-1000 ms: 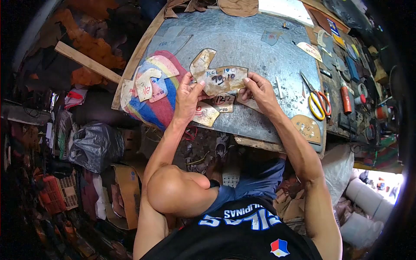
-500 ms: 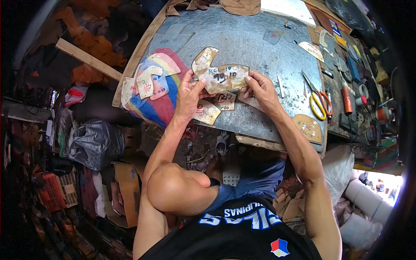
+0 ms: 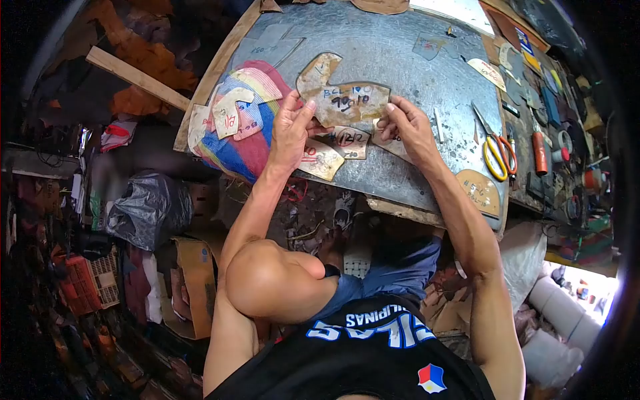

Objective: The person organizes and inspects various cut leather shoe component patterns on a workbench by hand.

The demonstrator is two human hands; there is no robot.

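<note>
A worn tan pattern piece (image 3: pixel 347 101) with handwriting and a dark edge is held up over the metal-topped table (image 3: pixel 373 50). My left hand (image 3: pixel 291 131) pinches its lower left edge, and my right hand (image 3: pixel 408 127) pinches its right end. Below it lie a piece with a circled number (image 3: pixel 348 141) and a pale piece with red writing (image 3: pixel 321 160). Another marked piece (image 3: pixel 393 143) is partly hidden behind my right hand. More cut pieces, one of them hook-shaped (image 3: pixel 228 115), rest on a striped cloth (image 3: pixel 250 150) to the left.
Scissors (image 3: pixel 495 150) with yellow and orange handles lie at the table's right, near a rounded pattern piece (image 3: pixel 479 190). A red-handled tool (image 3: pixel 539 152) is on the cluttered side bench. A wooden bar (image 3: pixel 137 77) juts in from the left; a black plastic bag (image 3: pixel 150 210) sits lower left.
The held piece is slightly higher in view and its face is turned a little more towards me. The table and the things on it have shifted slightly in view.
</note>
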